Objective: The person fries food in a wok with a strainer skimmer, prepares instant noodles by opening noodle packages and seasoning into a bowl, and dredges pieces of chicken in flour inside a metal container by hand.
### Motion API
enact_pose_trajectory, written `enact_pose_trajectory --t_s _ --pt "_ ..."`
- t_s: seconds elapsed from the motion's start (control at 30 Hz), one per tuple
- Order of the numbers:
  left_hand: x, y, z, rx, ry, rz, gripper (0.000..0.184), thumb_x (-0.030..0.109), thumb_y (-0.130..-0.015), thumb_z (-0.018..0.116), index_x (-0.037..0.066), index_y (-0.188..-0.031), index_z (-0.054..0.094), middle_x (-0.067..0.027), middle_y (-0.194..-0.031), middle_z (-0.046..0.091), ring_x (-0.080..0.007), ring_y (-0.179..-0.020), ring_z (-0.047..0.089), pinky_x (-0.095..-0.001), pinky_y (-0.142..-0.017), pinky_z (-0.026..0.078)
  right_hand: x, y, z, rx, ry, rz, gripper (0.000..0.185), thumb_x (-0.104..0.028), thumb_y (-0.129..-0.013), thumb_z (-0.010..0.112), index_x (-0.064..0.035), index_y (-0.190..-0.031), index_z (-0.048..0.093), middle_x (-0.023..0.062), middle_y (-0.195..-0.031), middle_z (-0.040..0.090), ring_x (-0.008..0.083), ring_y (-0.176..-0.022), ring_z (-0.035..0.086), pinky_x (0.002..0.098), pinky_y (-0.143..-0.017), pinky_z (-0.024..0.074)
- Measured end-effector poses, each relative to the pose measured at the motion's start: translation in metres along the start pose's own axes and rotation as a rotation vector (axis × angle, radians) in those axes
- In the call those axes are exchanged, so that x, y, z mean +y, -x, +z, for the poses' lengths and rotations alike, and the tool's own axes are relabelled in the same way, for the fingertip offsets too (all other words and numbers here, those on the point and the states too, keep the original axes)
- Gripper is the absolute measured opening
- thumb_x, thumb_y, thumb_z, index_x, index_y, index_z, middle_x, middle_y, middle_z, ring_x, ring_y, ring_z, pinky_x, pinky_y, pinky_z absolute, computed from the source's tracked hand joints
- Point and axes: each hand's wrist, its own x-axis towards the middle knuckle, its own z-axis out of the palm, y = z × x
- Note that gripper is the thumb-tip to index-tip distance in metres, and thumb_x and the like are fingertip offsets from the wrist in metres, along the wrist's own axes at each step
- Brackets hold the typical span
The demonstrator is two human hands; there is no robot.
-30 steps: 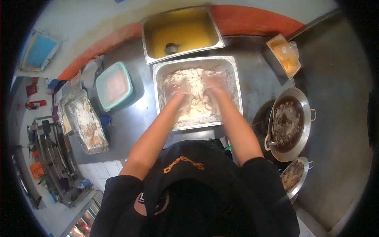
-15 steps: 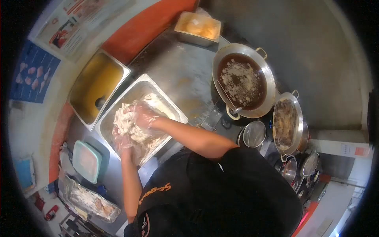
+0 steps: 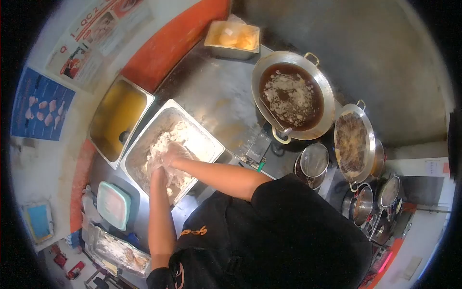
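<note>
Both my hands wear clear plastic gloves and reach into a rectangular metal pan (image 3: 211,155) holding a heap of white flour-like powder (image 3: 180,132) with clumpy coated pieces. My right hand (image 3: 177,153) is pushed down into the heap near the pan's middle, its back showing. Right beside it, my left hand (image 3: 157,168) is also sunk in the coated pieces. The powder hides the fingers of both hands, so whether they grip anything does not show.
A metal pan of yellowish liquid (image 3: 120,108) adjoins on the left. Two wide pans, one with dark oil and pale foam (image 3: 293,96), another with brown foaming contents (image 3: 352,139), stand at right. A lidded tub (image 3: 114,204) and floury tray (image 3: 120,250) lie lower left.
My hands were lifting a clump of white-coated pieces; now they are lower and closer together, down in the heap. The clump has dropped or spread into the pan. The view has shifted slightly.
</note>
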Motion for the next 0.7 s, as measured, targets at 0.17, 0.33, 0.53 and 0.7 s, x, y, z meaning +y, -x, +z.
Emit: enact_pose_trajectory --t_s 0.17,0.33,0.53,0.7 --pt "0.004 0.022 -0.001 0.138 -0.154 0.247 0.051 0.032 -0.092 0.056 0.0 -0.131 0.045 -0.0138 -0.126 0.053 -0.0207 -0.111 0.053 -0.0326 -0.091 0.045 -0.009 0.004 -0.016 0.061 0.045 -0.198 0.039 -0.029 -0.083 0.057 0.0034 -0.105 0.06 0.0255 -0.108 0.059 0.0348 -0.105 0.057 0.041 -0.092 0.0438" --pt "0.008 0.028 -0.038 0.113 -0.43 0.23 0.051 0.026 -0.092 0.056 0.001 -0.134 0.042 -0.0114 -0.129 0.051 -0.0202 -0.111 0.053 -0.0296 -0.092 0.044 -0.014 0.016 -0.053 -0.035 0.107 -0.303 0.036 -0.026 -0.082 0.055 0.0024 -0.103 0.061 0.0248 -0.109 0.059 0.0358 -0.104 0.057 0.0419 -0.092 0.044" --pt "-0.023 -0.026 -0.051 0.175 -0.033 0.017 0.048 0.034 -0.093 0.052 0.002 -0.129 0.049 -0.0117 -0.117 0.057 -0.0202 -0.1 0.055 -0.0312 -0.083 0.045 -0.012 -0.019 -0.059 -0.005 0.042 0.036 0.05 -0.033 -0.079 0.054 0.0004 -0.116 0.058 0.0231 -0.121 0.056 0.0341 -0.113 0.055 0.0394 -0.094 0.0445" --pt "-0.022 -0.046 -0.013 0.021 0.063 0.021 0.041 0.032 -0.097 0.046 0.002 -0.123 0.052 -0.0116 -0.105 0.061 -0.02 -0.092 0.058 -0.0332 -0.078 0.049 -0.016 -0.021 0.009 0.365 0.201 -0.048 0.06 -0.04 -0.078 0.055 -0.0017 -0.124 0.053 0.0205 -0.121 0.057 0.032 -0.115 0.054 0.0385 -0.098 0.0421"
